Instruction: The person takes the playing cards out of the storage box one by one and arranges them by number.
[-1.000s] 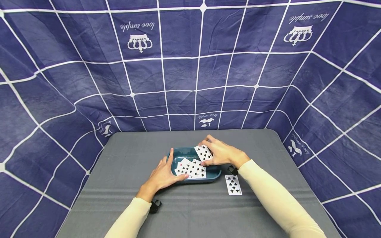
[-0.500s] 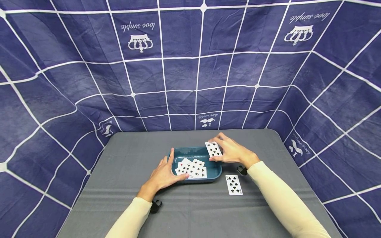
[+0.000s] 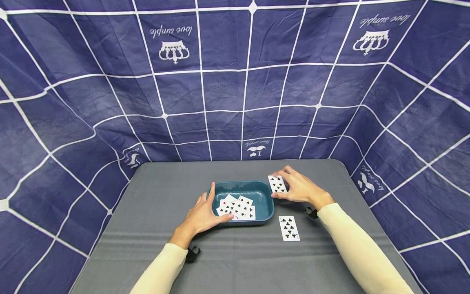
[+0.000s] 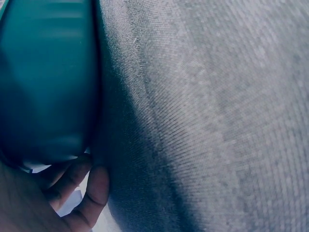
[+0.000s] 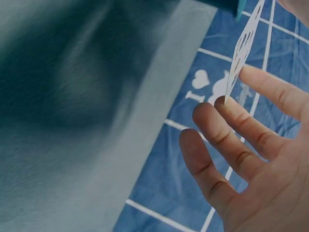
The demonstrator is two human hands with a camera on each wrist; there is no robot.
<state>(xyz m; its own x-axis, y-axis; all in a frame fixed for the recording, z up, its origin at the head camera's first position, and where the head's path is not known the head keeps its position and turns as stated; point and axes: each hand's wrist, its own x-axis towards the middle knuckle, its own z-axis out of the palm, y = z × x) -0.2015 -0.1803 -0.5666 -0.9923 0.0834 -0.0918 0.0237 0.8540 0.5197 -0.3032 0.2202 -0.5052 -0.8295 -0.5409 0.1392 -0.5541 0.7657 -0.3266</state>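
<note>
A teal oblong tray point(image 3: 263, 201) rests on the table, with several overlapping playing cards face up in its near left part. My left hand point(image 3: 200, 215) holds the tray's left end, thumb over the near rim and index finger along the far left corner. Just beyond the tray's right rim, my right hand point(image 3: 300, 188) pinches a playing card with black spades point(image 3: 277, 184) between thumb and fingers. Seen nearly edge-on in the right wrist view, that card point(image 5: 245, 48) touches the fingertips. The left wrist view shows the tray's outer wall point(image 4: 48, 82) close up.
A face-up clubs card point(image 3: 289, 228) lies on the grey tabletop point(image 3: 235, 257), right of the tray and nearer the person. Blue cloth with white grid lines point(image 3: 227, 90) hangs behind and at both sides.
My right hand has lifted the spades card from above the tray and carried it right, past the rim. The left hand and tray have stayed in place.
</note>
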